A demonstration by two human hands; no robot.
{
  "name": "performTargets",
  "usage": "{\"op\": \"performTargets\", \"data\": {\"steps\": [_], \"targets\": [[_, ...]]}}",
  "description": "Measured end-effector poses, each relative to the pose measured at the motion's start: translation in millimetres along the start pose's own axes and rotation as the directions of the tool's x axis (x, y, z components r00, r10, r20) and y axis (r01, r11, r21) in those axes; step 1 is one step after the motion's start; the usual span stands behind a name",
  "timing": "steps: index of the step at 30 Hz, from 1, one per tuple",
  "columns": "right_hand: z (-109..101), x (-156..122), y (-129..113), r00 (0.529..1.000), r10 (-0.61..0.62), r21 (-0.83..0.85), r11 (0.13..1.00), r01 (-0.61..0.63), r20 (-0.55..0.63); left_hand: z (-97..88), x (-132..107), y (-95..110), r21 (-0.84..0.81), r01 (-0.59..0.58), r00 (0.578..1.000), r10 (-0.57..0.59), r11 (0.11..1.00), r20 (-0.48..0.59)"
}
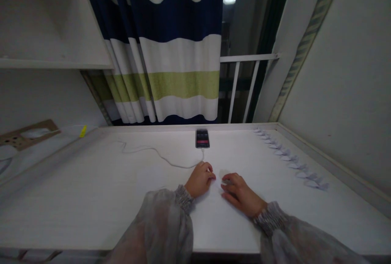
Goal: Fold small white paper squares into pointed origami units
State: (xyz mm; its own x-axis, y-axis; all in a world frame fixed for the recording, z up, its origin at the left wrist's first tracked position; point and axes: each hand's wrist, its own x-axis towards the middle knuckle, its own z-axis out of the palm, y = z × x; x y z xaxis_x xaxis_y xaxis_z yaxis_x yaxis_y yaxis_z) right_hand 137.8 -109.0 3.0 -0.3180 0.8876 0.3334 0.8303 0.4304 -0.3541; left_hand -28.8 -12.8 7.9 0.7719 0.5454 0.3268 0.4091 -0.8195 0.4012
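Observation:
Over the middle of the white table, my left hand [200, 180] is closed, its thumb and fingertips pinched together. A bit of white shows between those fingers, too small to name. A short way to the right, my right hand [242, 196] is curled, palm toward the tabletop. A small pale, thin piece [225, 172] shows at its fingertips; its kind is unclear against the white surface. The fingertips of both hands face each other with a narrow gap between. Loose grey sleeves with gathered cuffs cover both forearms.
Behind my hands lies a dark phone-like device [202, 138] with a white cable [166, 160] trailing left. Several small folded white paper-like pieces [287, 156] form a slanting row at right. A power strip [30, 133] sits at far left. A striped curtain [183, 56] hangs behind the table.

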Motion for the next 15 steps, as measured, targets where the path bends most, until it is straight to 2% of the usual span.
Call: {"op": "performTargets", "data": {"steps": [3,5,10,12,15], "targets": [[-1,-1,-17,0.997,-0.03,-0.01,0.999,0.031,0.072,-0.5,-3,7,0.148,-0.085,0.993,0.072,0.985,0.093],[-1,-1,-25,0.993,-0.047,0.004,0.999,0.047,0.106,0.4,-6,8,0.146,-0.095,0.989,0.076,0.985,0.129],[-4,-1,-23,0.977,-0.143,0.192,0.975,0.111,0.158,3.3,-8,2,-0.074,-0.051,0.994,0.057,0.996,0.09],[-8,1,-13,0.981,-0.13,0.266,0.96,0.088,0.143,3.6,-7,-2,-0.167,-0.022,0.995,0.038,0.986,0.093],[-16,8,7,0.994,-0.087,0.234,0.97,0.071,0.059,3.7,-4,-5,-0.294,0.053,0.994,-0.021,0.954,0.11]]}}
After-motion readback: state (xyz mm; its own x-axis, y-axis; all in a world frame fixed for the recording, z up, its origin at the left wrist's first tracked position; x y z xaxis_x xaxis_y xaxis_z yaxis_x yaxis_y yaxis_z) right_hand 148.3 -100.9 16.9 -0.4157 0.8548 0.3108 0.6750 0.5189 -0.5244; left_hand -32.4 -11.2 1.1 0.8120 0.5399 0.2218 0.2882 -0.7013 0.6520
